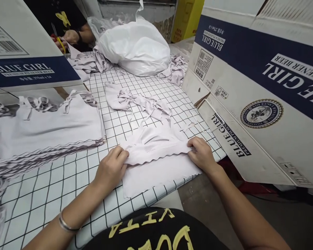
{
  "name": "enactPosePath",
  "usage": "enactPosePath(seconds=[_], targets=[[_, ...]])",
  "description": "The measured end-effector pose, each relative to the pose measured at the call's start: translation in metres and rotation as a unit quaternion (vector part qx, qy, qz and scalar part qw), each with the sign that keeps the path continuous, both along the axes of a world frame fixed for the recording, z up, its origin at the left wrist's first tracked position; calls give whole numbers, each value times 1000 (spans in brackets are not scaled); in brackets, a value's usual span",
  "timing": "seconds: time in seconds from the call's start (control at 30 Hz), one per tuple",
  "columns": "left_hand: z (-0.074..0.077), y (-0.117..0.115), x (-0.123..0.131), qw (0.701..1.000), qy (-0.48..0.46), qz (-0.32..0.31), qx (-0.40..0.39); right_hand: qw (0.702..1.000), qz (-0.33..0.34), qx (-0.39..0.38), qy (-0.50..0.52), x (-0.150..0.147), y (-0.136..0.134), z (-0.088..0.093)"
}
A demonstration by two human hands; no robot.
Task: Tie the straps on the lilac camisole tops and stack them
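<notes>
Garment, pale, thin, one wavy edge: I had it just below the centre of the frame, lying on the grid-patterned table. The left hand pinched its left end, thumb and fingers pressed together on the cloth. The right hand pinched the right end the same way, so the wavy edge ran between the two. Below that edge I saw a flat cloth panel reaching down near the table's front edge; couldn't tell if it was part of the same piece.

Just above the garment, mid-frame: crumpled scraps in the same pale colour. Left of frame, a stack of similar pieces, wavy edges layered. Upper centre, a full white plastic bag with more cloth around it. A white-and-blue carton stood upper left; a bigger carton with the same "BLUE GIRL" print filled the right side. Behind the first one, upper left, I caught a co-worker's hand by scissors with red and yellow handles. Bottom of frame: black shirt with yellow lettering, plus a bracelet on the left wrist.
</notes>
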State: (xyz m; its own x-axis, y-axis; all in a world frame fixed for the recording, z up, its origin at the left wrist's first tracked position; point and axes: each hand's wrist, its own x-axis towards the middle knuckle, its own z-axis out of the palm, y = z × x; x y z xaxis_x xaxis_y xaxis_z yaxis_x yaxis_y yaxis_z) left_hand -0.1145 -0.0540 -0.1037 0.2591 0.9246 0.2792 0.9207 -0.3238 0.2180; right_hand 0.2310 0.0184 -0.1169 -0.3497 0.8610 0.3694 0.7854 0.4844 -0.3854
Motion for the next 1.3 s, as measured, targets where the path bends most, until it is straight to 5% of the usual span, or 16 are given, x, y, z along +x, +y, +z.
enactPosePath(seconds=[0.07,0.3,0.77,1.0,1.13,1.23,1.3], targets=[[4,-8,0,999,-26,-24,1,1000,8,-14,21,4,-9,9],[10,-21,-3,986,-51,-121,-102,961,54,-270,19,17,-12,40],[8,-32,4,987,-92,-122,-40,909,89,-403,68,13,-8,58],[8,-34,8,987,-101,-109,-63,913,63,-398,62,10,-13,51],[7,-30,6,982,-171,-31,-79,931,1,-357,74,14,-10,42],[23,-18,7,921,-347,57,-168,910,-30,-366,192,11,-7,42],[43,-9,12,786,-544,60,-288,837,-16,-427,340,1,-5,45]])
